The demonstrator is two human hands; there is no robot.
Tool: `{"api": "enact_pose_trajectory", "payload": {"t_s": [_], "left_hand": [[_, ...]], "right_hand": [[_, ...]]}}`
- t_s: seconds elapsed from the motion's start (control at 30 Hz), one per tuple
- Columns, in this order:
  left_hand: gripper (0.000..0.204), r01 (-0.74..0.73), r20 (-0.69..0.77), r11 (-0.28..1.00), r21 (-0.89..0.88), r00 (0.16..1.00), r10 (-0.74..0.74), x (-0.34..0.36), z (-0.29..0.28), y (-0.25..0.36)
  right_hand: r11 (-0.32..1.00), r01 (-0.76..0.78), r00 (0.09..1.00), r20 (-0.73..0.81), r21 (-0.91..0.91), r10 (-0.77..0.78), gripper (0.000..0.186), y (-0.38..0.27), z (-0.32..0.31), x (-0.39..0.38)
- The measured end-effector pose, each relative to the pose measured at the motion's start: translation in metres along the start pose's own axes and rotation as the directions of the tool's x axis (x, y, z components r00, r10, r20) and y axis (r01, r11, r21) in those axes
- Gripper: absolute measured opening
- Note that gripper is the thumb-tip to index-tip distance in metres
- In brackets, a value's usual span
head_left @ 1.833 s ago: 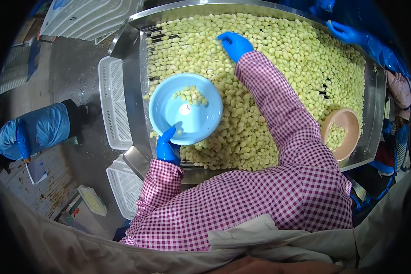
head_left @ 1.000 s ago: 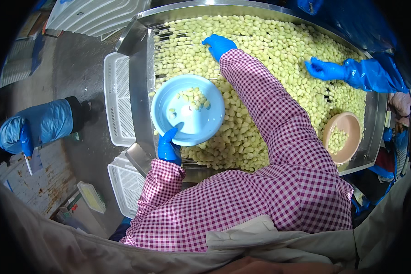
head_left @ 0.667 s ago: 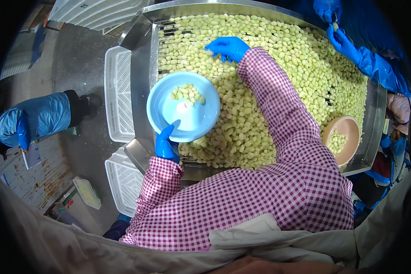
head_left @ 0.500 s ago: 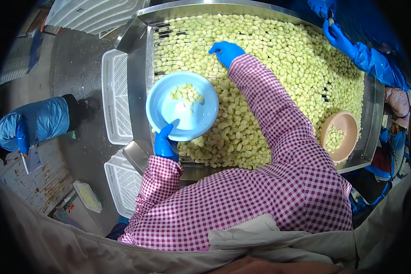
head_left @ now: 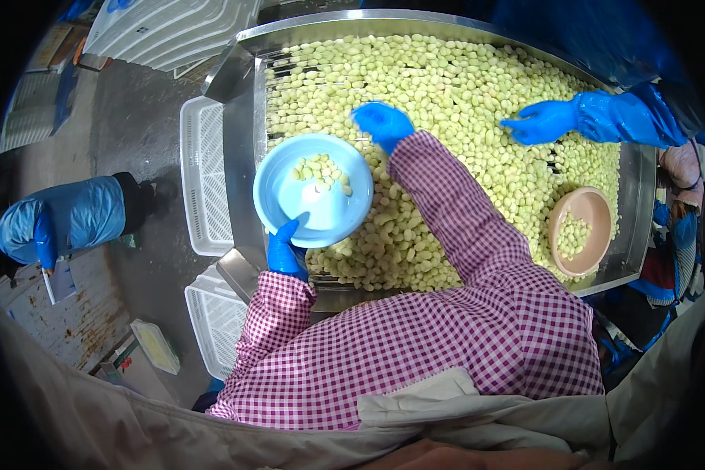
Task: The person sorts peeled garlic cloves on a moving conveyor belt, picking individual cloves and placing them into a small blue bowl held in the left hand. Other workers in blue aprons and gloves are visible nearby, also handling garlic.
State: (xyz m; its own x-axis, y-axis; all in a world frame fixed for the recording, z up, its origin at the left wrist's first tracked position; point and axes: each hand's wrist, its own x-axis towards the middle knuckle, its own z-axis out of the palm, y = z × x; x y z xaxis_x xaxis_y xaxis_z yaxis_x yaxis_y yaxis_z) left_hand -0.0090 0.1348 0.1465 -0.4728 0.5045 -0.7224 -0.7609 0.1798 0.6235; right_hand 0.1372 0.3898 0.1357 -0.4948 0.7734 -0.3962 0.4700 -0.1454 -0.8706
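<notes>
My left hand (head_left: 287, 254), in a blue glove, grips the near rim of a light blue plastic basin (head_left: 270, 200), thumb over the inside of the rim. A small heap of pale green oval fruits (head_left: 319, 171), like grapes, lies in the basin. Just beyond the basin's right side, my right hand (head_left: 383, 125), gloved in blue too, hovers over or touches the layer of the same fruits (head_left: 439, 86). Motion blurs its fingers, and whether anything is in them cannot be made out. The fruits cover a slatted metal sorting table (head_left: 239, 157).
A peach-coloured bowl (head_left: 599, 223) with some fruits rests at the table's right. A co-worker's blue-gloved hand (head_left: 542, 123) reaches in from the far right. White plastic crates (head_left: 198, 172) stand along the left side. Another person in a blue apron (head_left: 78, 215) is farther left.
My right hand has shifted slightly nearer, toward the basin. The co-worker's hand has come down and left over the fruits. My left hand still holds the basin.
</notes>
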Motion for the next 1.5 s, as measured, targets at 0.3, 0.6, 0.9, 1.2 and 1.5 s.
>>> {"api": "enact_pose_trajectory", "payload": {"t_s": [0.3,0.6,0.9,1.2,1.5], "left_hand": [[0.054,-0.002,0.058,1.000,-0.031,0.998,0.004,-0.006,-0.010,-0.003],[0.053,0.034,0.000,0.998,-0.057,0.999,-0.034,0.003,-0.012,-0.006],[0.065,0.027,0.030,0.993,-0.112,0.999,-0.024,0.000,-0.009,-0.004],[0.057,0.030,0.000,0.997,-0.066,1.000,-0.030,0.005,-0.012,0.001],[0.051,0.027,0.004,0.998,-0.050,1.000,-0.027,0.001,-0.017,-0.004]], "right_hand": [[0.597,-0.278,0.949,-0.313,-0.753,0.046,0.058,0.022,-0.056,-0.037],[0.943,-0.309,0.858,-0.464,-0.125,0.220,0.026,0.054,-0.104,-0.001],[0.882,-0.326,0.936,-0.245,-0.340,0.251,0.019,0.079,-0.112,0.031],[0.832,-0.410,0.912,-0.184,-0.374,0.367,0.017,0.102,-0.100,-0.037],[0.946,-0.279,0.872,-0.457,-0.165,0.178,0.022,0.078,-0.096,-0.027]]}}
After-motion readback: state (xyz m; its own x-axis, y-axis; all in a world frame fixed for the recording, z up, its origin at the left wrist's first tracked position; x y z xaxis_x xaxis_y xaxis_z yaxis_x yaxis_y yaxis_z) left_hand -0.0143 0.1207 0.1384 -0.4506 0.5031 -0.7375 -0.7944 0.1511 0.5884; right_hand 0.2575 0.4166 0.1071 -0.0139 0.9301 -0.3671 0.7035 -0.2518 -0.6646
